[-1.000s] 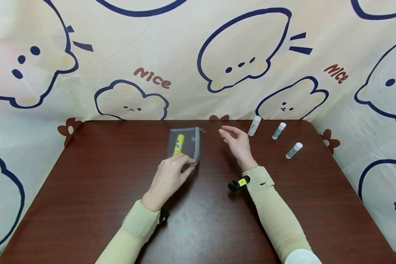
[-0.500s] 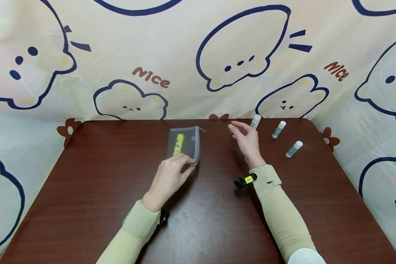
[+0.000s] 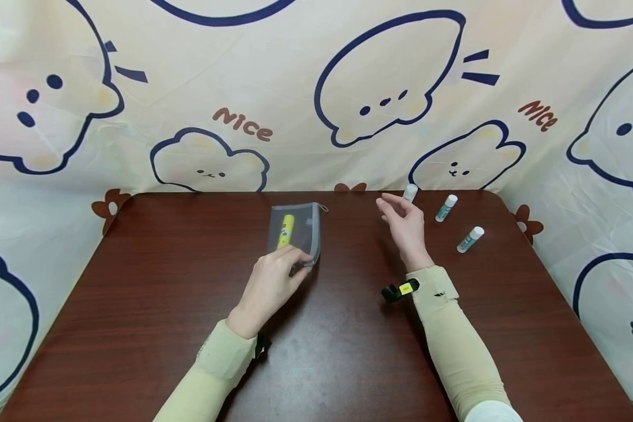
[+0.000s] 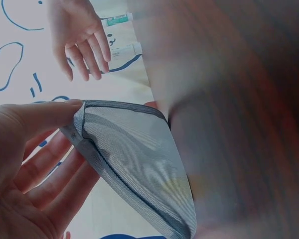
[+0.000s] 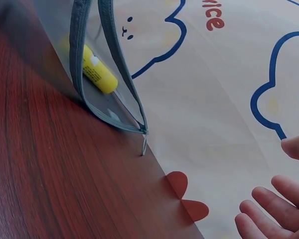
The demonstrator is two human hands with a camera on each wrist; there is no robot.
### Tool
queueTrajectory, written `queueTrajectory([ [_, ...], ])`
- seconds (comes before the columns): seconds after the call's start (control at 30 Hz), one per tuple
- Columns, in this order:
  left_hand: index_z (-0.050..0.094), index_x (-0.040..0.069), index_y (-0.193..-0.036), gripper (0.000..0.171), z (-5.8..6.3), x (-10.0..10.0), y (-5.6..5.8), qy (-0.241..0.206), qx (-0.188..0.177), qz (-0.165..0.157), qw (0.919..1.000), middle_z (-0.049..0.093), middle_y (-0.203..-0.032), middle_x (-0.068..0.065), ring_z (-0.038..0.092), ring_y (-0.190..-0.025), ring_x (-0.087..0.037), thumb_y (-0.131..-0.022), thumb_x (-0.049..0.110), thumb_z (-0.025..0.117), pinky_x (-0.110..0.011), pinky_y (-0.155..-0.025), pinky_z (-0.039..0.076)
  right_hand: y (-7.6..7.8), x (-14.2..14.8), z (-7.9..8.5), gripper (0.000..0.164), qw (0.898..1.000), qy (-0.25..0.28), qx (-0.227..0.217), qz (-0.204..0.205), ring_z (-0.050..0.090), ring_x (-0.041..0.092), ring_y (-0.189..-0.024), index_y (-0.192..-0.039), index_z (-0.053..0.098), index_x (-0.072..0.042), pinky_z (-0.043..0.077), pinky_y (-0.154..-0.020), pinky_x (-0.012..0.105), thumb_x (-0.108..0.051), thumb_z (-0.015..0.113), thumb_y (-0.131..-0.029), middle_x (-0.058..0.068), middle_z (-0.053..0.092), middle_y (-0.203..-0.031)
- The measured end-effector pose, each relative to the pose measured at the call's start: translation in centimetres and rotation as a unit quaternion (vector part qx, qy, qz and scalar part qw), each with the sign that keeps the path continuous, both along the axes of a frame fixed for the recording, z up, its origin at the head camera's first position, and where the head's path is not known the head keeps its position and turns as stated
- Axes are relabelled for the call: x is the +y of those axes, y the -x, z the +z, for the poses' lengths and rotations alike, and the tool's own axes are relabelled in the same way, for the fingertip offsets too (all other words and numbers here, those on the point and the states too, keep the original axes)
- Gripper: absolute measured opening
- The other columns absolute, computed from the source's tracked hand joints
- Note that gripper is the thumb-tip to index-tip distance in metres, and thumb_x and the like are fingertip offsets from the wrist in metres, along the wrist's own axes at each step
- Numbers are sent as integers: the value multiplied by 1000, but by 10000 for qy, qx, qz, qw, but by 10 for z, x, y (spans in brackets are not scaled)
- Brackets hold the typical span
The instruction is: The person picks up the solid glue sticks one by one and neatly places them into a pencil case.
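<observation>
A grey mesh zip pouch (image 3: 302, 231) lies on the table with a yellow glue stick (image 5: 100, 74) inside. My left hand (image 3: 271, 278) pinches the pouch's near corner between thumb and fingers, and in the left wrist view the mesh (image 4: 134, 144) is lifted at that corner. Its zip side gapes in the right wrist view, the zip pull (image 5: 144, 144) at the far end. To the right, my right hand (image 3: 405, 228) hovers with relaxed fingers and holds nothing. Just behind it stands a white-capped glue stick (image 3: 410, 192), its lower part hidden by the hand.
Two more white-capped glue sticks with green labels stand on the right, one at the back (image 3: 446, 208) and another nearer (image 3: 470, 240). A brown wooden table (image 3: 153, 305) bears everything. A printed cloth (image 3: 295, 76) hangs behind its far edge.
My right hand has moved right, away from the pouch and over toward the leftmost white-capped glue stick, now partly covering it. The left hand and pouch have stayed put.
</observation>
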State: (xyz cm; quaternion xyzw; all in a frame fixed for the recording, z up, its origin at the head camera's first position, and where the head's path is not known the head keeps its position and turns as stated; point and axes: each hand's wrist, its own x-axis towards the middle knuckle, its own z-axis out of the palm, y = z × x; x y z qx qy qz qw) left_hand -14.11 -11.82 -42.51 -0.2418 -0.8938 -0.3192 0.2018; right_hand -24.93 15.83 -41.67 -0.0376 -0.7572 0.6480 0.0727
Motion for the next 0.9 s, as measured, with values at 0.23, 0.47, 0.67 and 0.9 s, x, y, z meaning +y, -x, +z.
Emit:
queueTrajectory([
  [0.23,77,11,-97,17,-1,-2,-1,-7,8,29,10000,72,-94,0,68,-77,-16,-83,4,85,-31,-63,54,0,6,0,55,9999,95,-16,-137,62,28,-117,-134,66,-7,47,-102,43,-43,74,-94,11,65,-130],
  [0.47,77,11,-96,17,-1,-3,-1,-72,10,4,10000,72,-94,-1,69,-77,-18,-83,2,84,-31,-63,54,-2,13,1,53,9994,221,-62,-248,61,20,-116,-133,67,-10,49,-101,35,-43,75,-93,8,65,-131],
  [0.67,77,11,-96,17,-1,-3,-1,-57,50,1,10000,72,-94,0,69,-77,-17,-83,3,85,-31,-63,54,-2,18,3,50,9986,355,36,-396,62,19,-114,-132,68,-9,50,-97,31,-37,77,-93,9,67,-127],
  [0.9,77,12,-97,18,-1,-3,0,-41,55,16,10000,72,-94,1,67,-75,-14,-83,4,85,-29,-62,52,-3,23,7,51,9972,486,209,-537,65,20,-108,-132,68,-6,52,-95,31,-35,79,-91,9,69,-123],
])
